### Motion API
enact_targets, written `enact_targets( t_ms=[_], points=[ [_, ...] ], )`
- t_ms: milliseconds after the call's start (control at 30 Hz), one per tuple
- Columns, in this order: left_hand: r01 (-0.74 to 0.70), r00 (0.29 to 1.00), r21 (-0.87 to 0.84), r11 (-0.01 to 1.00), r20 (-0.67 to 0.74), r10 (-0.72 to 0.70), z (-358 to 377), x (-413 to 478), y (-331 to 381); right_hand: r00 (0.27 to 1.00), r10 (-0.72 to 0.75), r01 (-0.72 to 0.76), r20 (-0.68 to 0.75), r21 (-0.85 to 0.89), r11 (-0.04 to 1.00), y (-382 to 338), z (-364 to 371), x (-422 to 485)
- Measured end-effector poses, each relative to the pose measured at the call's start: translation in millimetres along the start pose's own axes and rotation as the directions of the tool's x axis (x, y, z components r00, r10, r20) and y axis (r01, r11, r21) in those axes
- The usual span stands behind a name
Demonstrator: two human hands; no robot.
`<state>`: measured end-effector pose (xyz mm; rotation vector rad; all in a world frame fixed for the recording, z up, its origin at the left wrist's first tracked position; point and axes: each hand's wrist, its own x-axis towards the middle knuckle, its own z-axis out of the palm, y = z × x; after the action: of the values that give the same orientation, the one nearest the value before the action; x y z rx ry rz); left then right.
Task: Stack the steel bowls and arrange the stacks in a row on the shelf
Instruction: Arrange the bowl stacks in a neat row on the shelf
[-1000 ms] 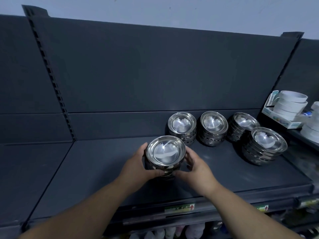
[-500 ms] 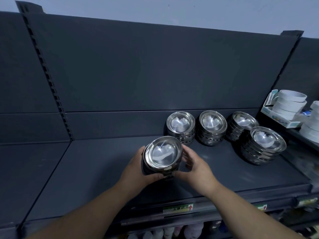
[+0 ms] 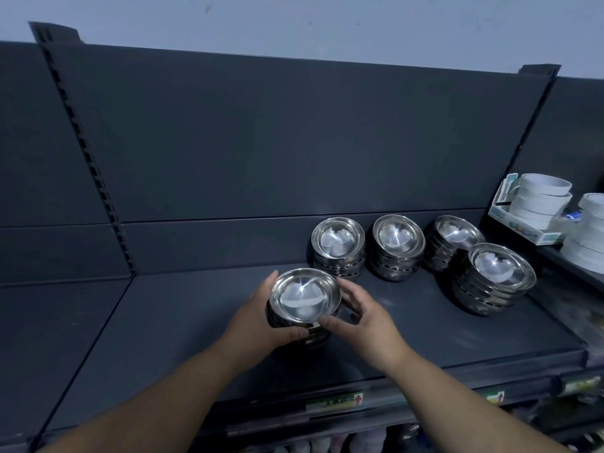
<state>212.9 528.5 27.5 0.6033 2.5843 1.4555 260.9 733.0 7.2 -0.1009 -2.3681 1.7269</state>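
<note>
Sitting between left hand (image 3: 258, 325) and right hand (image 3: 369, 325), seemingly gripped: bowl stack (image 3: 304, 302).

held stack (image 3: 295, 333) base hid by hands | tape rolls (image 3: 591, 230) cut off rt | price tags (image 3: 333, 401) blurry

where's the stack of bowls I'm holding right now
In the head view the held stack sits centre-left between the left hand and right hand, in front of the leftmost back-row stack.

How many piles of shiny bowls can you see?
5. Three stand along the back: left, middle, right. One sits front right. One is between the left hand and right hand, at.
</note>
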Motion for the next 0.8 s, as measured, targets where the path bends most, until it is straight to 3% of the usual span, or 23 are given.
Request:
enact_targets(
  t_ms=[800],
  points=[
    [0.017,1.0,-0.066,0.998,-0.003,-0.018,2.6,8.6,-8.5,1.0,-0.012,0.013,0.008,-0.062,0.998,8.9,-4.5,0.1]
  ],
)
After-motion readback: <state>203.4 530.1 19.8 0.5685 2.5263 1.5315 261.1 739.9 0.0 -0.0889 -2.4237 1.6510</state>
